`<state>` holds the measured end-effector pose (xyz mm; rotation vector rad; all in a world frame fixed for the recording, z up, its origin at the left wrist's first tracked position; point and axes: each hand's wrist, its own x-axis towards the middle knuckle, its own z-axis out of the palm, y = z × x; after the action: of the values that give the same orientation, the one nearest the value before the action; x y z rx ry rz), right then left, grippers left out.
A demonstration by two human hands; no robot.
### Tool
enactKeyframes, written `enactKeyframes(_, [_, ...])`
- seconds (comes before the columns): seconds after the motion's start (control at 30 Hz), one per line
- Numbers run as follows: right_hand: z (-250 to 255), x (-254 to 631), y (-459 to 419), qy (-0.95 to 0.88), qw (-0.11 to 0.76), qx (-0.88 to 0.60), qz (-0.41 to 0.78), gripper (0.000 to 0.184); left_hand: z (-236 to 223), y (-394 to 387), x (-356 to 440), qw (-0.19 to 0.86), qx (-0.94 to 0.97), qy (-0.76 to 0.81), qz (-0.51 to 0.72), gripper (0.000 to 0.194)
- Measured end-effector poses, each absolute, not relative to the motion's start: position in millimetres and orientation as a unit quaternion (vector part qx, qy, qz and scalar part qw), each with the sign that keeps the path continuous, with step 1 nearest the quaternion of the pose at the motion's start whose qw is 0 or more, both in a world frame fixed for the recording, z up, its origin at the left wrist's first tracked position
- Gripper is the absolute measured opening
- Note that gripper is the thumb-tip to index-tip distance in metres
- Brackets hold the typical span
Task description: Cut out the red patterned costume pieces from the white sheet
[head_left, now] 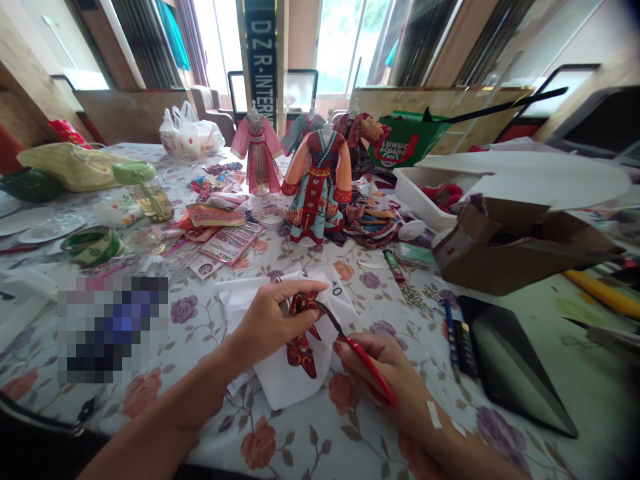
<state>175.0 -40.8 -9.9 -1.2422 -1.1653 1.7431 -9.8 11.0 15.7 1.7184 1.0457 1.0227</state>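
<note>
White fabric (pixel 280 383) printed with a red patterned motif (pixel 303 350) lies on the flowered tablecloth in front of me. My left hand (pixel 275 317) pinches the fabric near the top of the motif, thumb and fingers on either side of a fold. In my right hand (pixel 380 367) is a pair of scissors (pixel 367 363) with red handles. Its dark blades reach to the fabric beside my left fingertips; I cannot tell how far apart they are. Beyond the fabric stand small dress forms in costumes, the nearest wearing an orange-sleeved dress (pixel 320 183).
To the right are a dark tablet (pixel 515 373), a blue pen (pixel 451 340), scattered small beads (pixel 417 293) and an open cardboard box (pixel 520 247). Folded fabrics (pixel 215 215) and a green tape roll (pixel 95 245) lie to the left. A green bag (pixel 405 140) stands behind.
</note>
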Motion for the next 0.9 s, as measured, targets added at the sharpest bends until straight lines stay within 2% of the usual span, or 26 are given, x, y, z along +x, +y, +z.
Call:
enactKeyframes(0.5, [-11.9,173.3,-42.1,-0.436,0.368,-0.48,0.666,0.047,13.3,10.8,-10.9,0.451,0.67,0.415,0.42,0.03])
enactKeyframes(0.77, [-9.2,176.8,-36.1,-0.435,0.405,-0.541,0.595,0.054,11.5,16.5,-9.0,0.617,0.484,0.392,0.48,0.032])
enactKeyframes(0.9, [-6.2,178.3,-31.2,-0.429,0.446,-0.547,0.563,0.045,7.9,19.1,-6.3,0.672,0.42,0.355,0.496,0.036])
